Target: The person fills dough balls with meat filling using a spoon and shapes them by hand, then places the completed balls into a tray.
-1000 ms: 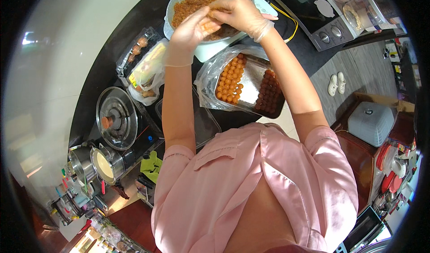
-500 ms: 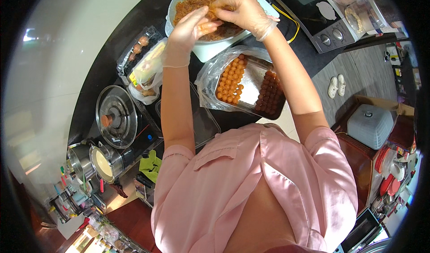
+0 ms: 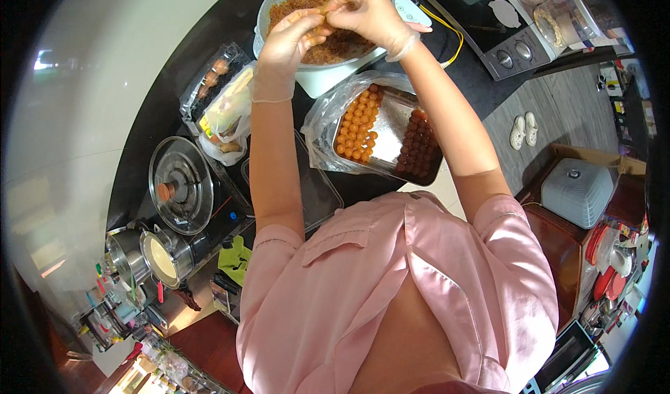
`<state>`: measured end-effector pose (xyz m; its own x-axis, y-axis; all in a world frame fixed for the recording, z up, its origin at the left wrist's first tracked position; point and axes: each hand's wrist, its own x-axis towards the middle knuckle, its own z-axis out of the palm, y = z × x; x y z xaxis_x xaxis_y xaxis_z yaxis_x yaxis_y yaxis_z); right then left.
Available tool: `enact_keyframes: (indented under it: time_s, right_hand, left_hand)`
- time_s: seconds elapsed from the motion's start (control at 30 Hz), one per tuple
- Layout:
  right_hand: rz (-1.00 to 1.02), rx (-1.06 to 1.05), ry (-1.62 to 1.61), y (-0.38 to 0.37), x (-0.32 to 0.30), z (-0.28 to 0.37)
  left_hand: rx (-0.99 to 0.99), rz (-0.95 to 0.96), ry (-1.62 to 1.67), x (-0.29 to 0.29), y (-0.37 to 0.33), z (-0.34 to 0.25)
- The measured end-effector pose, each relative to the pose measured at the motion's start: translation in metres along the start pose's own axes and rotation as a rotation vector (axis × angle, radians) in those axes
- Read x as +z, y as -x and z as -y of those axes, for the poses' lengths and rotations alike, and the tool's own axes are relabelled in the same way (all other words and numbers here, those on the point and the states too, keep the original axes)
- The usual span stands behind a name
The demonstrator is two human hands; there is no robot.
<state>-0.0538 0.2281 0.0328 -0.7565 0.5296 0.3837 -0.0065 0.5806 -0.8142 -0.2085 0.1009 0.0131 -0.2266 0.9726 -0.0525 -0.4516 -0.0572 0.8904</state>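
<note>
We look down into a sunlit kitchen, where a black counter (image 3: 474,90) curves along a pale, glossy wall (image 3: 70,129). To the right, past the counter's edge, a pair of white shoes (image 3: 517,133) rests on the grey wood-patterned floor (image 3: 558,108), and near them we see a ribbed grey cover (image 3: 578,195). A dark appliance with two round knobs (image 3: 474,10) stands at the top right, with a yellow cable (image 3: 458,48) running beside it. On the left we find a clear box of brown round items (image 3: 211,78), a glass lid (image 3: 183,202) and a steel pot (image 3: 183,254) with pale contents.

At the top of our view, a pale grey pan (image 3: 263,34) sits on a white flat base (image 3: 324,80), holding a brown shredded mixture (image 3: 296,4). Just below it, a metal tray (image 3: 394,132), partly wrapped in clear plastic (image 3: 317,143), carries orange balls (image 3: 359,123) on its left side and dark red-brown ones on its right.

Both of our hands wear thin see-through gloves and meet above the pan. Our right hand (image 3: 366,13) pinches a small brownish piece (image 3: 324,16) between thumb and fingertips, leaving hardly any gap. Our left hand (image 3: 287,36) is half curled, its thumb and fingers bent toward that same piece; we cannot tell whether they grip it or merely support it.
</note>
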Motion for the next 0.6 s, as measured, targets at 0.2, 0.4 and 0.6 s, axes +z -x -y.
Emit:
enact_keyframes:
  time_s: [0.2, 0.4, 0.6]
  right_hand:
    - [-0.11, 0.361, -0.407, -0.015, -0.005, -0.046]
    - [0.119, 0.339, 0.56, -0.05, -0.016, -0.054]
    - [0.378, 0.545, 0.967, -0.08, 0.011, -0.077]
  left_hand:
    - [0.049, -0.189, 0.009, -0.011, -0.001, 0.007]
    - [0.03, -0.259, 0.078, -0.018, 0.011, 0.004]
    - [0.043, -0.251, -0.072, -0.015, 0.021, -0.004]
